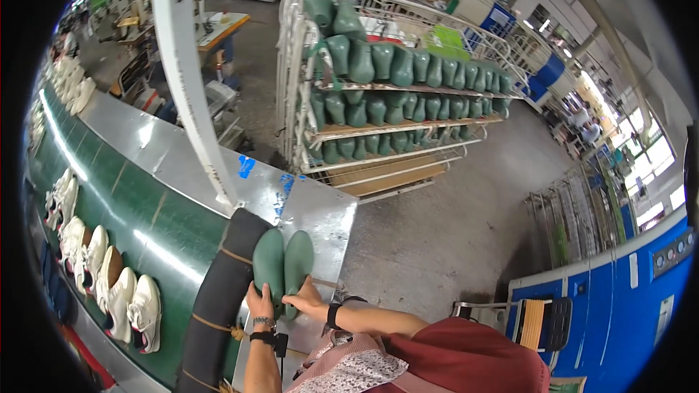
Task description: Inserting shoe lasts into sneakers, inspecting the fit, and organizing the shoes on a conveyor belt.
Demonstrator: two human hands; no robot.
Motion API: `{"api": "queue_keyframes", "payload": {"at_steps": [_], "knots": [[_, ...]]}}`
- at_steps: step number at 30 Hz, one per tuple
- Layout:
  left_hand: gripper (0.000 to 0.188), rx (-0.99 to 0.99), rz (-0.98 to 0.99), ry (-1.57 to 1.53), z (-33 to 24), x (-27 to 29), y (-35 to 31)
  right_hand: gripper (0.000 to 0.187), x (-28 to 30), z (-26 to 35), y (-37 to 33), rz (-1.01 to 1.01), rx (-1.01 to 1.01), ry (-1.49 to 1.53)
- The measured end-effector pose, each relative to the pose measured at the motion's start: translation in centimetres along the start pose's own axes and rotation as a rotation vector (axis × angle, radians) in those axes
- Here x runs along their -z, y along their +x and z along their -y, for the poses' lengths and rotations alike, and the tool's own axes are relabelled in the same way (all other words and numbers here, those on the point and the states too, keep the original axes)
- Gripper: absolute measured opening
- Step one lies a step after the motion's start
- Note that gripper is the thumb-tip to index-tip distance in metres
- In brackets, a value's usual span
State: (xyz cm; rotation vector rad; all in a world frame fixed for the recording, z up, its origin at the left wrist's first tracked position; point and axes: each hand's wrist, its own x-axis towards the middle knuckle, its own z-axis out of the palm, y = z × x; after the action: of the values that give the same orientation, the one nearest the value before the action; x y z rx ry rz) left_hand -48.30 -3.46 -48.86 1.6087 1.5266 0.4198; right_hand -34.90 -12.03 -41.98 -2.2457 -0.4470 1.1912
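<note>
Two green shoe lasts (269, 262) lie side by side on the metal tabletop (329, 222), their rounded toe ends pointing away from me. My left hand (260, 303) is closed around the near end of the left last, and a beaded bracelet and a black band circle that wrist. The near part of the right shoe last (298, 266) is gripped by my right hand (309, 297), with its thumb reaching across toward the other last. Beneath my palms, the undersides of both lasts are hidden.
A dark padded roll (222, 284) tied with cord borders the green conveyor belt (175, 211), where several white shoes (120, 302) stand. Beyond the table is a white rack (295, 102) filled with green lasts. A white post (186, 80) rises beside the belt; blue machinery (604, 306) stands right.
</note>
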Motion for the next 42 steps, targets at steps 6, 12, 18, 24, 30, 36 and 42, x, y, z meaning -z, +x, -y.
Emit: {"api": "queue_keyframes", "payload": {"at_steps": [6, 12, 18, 24, 30, 36, 42], "knots": [[0.055, 0.088, 0.214, -0.829, -3.6, -0.1, -6.9, 0.065, 8.0, -2.6, -0.5, 0.234, 0.099, 0.424], [0.111, -0.149, 0.357, -0.937, -22.2, 1.1, -11.4, 0.052, 22.4, -0.4, -2.9, 0.397, 0.197, 0.796], [0.108, -0.847, 0.338, -0.571, -46.2, 3.9, -6.7, 0.066, 43.8, 13.7, -2.1, 0.236, 0.559, 0.82], [0.064, -0.877, -0.019, -0.082, -66.1, 4.4, 1.0, 0.053, 58.9, 29.8, 2.7, 0.132, 0.963, 0.501], [0.085, -0.798, -0.51, 0.222, -68.1, -3.6, 6.0, 0.069, 57.6, 34.5, 14.3, -0.315, 1.245, -0.559], [0.049, -0.847, -0.418, 0.002, -51.5, -8.5, -4.7, 0.061, 57.4, 28.6, 18.4, -0.744, 1.742, -0.571], [0.035, 0.431, -0.674, -0.107, -19.4, -19.2, -32.1, 0.042, 35.4, 12.7, 11.3, 0.382, 1.499, -0.306]]}}
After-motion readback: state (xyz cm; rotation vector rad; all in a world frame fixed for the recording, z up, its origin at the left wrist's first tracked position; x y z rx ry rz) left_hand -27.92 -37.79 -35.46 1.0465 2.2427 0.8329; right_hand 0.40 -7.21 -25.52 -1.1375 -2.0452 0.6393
